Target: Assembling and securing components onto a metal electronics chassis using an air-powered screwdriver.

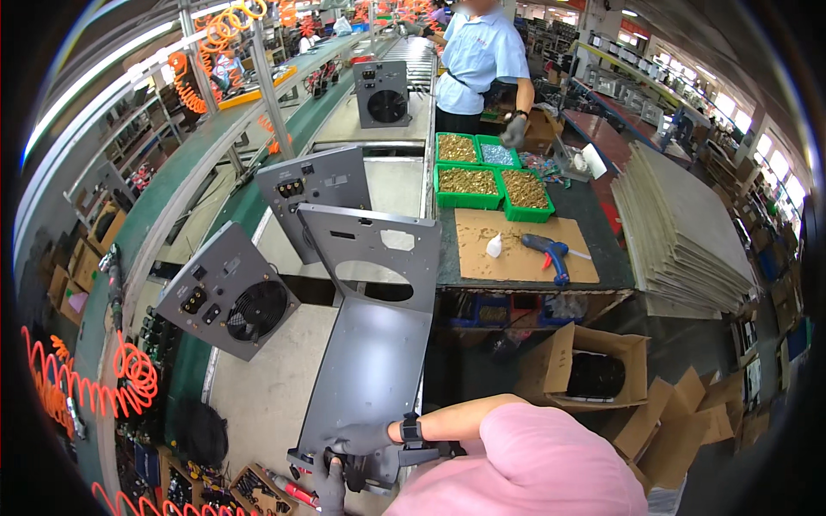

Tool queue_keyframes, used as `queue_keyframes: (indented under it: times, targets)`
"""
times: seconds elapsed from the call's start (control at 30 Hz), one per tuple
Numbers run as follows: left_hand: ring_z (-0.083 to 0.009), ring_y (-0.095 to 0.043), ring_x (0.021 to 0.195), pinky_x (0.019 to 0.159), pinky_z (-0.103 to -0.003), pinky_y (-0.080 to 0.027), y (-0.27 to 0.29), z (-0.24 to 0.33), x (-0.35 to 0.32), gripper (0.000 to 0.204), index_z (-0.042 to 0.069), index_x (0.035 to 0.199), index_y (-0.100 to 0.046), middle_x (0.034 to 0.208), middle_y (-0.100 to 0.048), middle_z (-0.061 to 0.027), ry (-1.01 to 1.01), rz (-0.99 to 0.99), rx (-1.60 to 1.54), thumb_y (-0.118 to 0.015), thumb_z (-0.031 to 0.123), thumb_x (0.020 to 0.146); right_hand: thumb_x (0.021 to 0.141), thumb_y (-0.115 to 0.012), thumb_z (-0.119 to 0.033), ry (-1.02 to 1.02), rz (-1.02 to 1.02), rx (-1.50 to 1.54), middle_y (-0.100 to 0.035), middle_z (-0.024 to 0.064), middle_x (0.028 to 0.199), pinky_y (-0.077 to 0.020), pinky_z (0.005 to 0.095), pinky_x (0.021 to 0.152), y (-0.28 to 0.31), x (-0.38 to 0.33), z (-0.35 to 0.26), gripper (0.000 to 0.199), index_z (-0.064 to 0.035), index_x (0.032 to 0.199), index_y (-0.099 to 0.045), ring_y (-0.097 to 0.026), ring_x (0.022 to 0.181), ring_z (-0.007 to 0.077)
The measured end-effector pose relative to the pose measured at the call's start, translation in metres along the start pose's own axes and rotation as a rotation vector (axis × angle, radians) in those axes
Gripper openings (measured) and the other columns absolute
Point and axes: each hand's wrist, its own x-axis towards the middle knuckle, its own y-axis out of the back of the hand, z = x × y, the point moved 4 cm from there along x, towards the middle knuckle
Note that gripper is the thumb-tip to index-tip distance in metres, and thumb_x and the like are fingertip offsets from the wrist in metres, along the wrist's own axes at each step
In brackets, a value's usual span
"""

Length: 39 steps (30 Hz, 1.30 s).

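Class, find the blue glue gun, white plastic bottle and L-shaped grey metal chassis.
Blue glue gun (556, 250), head view: body.
White plastic bottle (494, 248), head view: side.
L-shaped grey metal chassis (372, 348), head view: flat base.

The near bent panel (366, 361) is plain grey, paler along its flat base. The gloved left hand (330, 485) and gloved right hand (361, 439) are grey; the near sleeve (542, 456) is pink, the wristband (411, 428) black. Farther right, green bins (469, 202) hold golden pieces (467, 180) and pale-blue pieces (497, 154) beyond a blue-and-red glue gun (556, 250) on tan cardboard (475, 258). At left, the coiled hoses (133, 378) are orange.
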Motion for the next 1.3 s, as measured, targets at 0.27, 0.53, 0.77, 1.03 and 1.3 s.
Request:
queue_keyframes:
  times: [0.27,0.53,0.77,1.03,1.3]
  targets:
    - [-0.0262,-0.054,0.097,0.086,-0.034,-0.041,-0.004,0.013,-0.012,0.043,-0.003,0.115,-0.047,0.101,-0.058,-0.0174,-0.127,0.08,0.326,-0.054,0.026,0.083,0.088,-0.042,-0.033,-0.108,-0.208,0.089,-0.059,0.0142,0.106,-0.0434,0.0351,0.084,-0.01,-0.004,0.009,0.038,-0.007,0.113,-0.053,-0.057,0.094,0.0253]
    - [-0.0268,-0.059,0.091,0.079,-0.033,-0.045,-0.003,-0.004,-0.026,0.044,0.001,0.119,-0.044,0.098,-0.059,-0.0191,-0.097,0.145,0.292,-0.053,0.025,0.083,0.088,-0.049,-0.029,-0.107,-0.332,0.123,-0.058,0.0137,0.109,-0.0425,0.0334,0.087,-0.011,0.002,-0.012,0.042,-0.0071,0.124,-0.045,-0.055,0.099,0.023]
    - [-0.0127,-0.053,0.083,0.072,-0.025,-0.044,0.002,-0.006,-0.052,0.042,-0.002,0.119,-0.047,0.096,-0.058,-0.0065,0.27,-0.045,-0.182,-0.052,0.023,0.086,0.088,-0.047,-0.03,0.125,-0.492,-0.088,-0.059,0.0226,0.094,-0.0442,0.0406,0.075,-0.026,0.002,-0.023,0.037,-0.0083,0.118,-0.043,-0.057,0.087,0.0367]
    - [-0.006,-0.044,0.065,0.055,-0.02,-0.036,0.0,-0.01,-0.061,0.035,-0.001,0.111,-0.052,0.082,-0.055,-0.0013,0.15,0.152,-0.112,-0.054,0.021,0.085,0.089,-0.046,-0.029,-0.112,-0.55,-0.219,-0.058,0.022,0.094,-0.0449,0.0409,0.074,-0.033,-0.001,-0.024,0.036,-0.0055,0.116,-0.044,-0.058,0.084,0.0366]
    - [-0.0076,-0.047,0.062,0.051,-0.021,-0.037,0.009,-0.082,-0.083,0.038,-0.002,0.107,-0.055,0.081,-0.056,-0.0031,0.244,0.212,-0.114,-0.055,0.028,0.084,0.086,-0.05,-0.028,-0.405,-0.536,0.335,-0.059,0.0113,0.083,-0.0514,0.0284,0.06,-0.032,-0.006,0.062,0.033,-0.0021,0.106,-0.048,-0.06,0.065,0.0139]
